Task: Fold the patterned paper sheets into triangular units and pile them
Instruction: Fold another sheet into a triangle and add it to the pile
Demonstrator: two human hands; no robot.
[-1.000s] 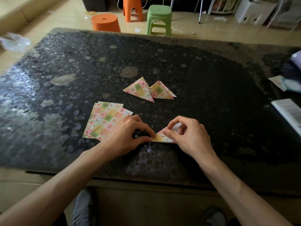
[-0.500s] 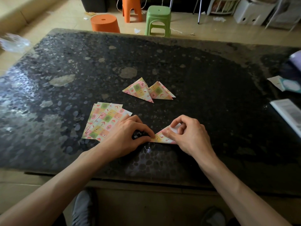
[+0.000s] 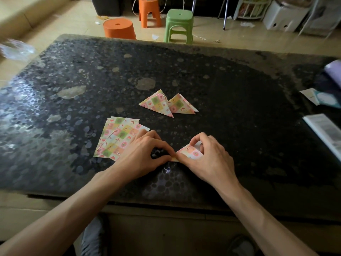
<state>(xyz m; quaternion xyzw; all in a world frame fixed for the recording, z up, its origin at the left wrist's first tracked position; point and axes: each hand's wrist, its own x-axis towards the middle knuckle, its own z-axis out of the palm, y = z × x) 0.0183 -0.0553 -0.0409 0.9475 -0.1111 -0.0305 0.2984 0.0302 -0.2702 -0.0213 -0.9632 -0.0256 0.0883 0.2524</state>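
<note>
A partly folded patterned sheet (image 3: pixel 190 153) lies on the dark table near the front edge. My left hand (image 3: pixel 144 156) pinches its left corner between thumb and forefinger. My right hand (image 3: pixel 210 157) covers its right half, thumb and fingers curled on the upper fold. Two finished triangular units (image 3: pixel 167 104) lie side by side, touching, further back at the middle. A small fanned stack of flat patterned sheets (image 3: pixel 115 139) lies to the left, its near corner under my left hand.
The dark speckled table (image 3: pixel 239 126) carries an open booklet (image 3: pixel 324 132) and a white-and-teal packet (image 3: pixel 319 97) at its right edge. Beyond the far edge stand an orange bucket (image 3: pixel 119 29), an orange stool (image 3: pixel 149 12) and a green stool (image 3: pixel 179 24).
Both hands stay on the sheet in nearly the same place. The right hand's fingers have shifted slightly on the upper fold.
</note>
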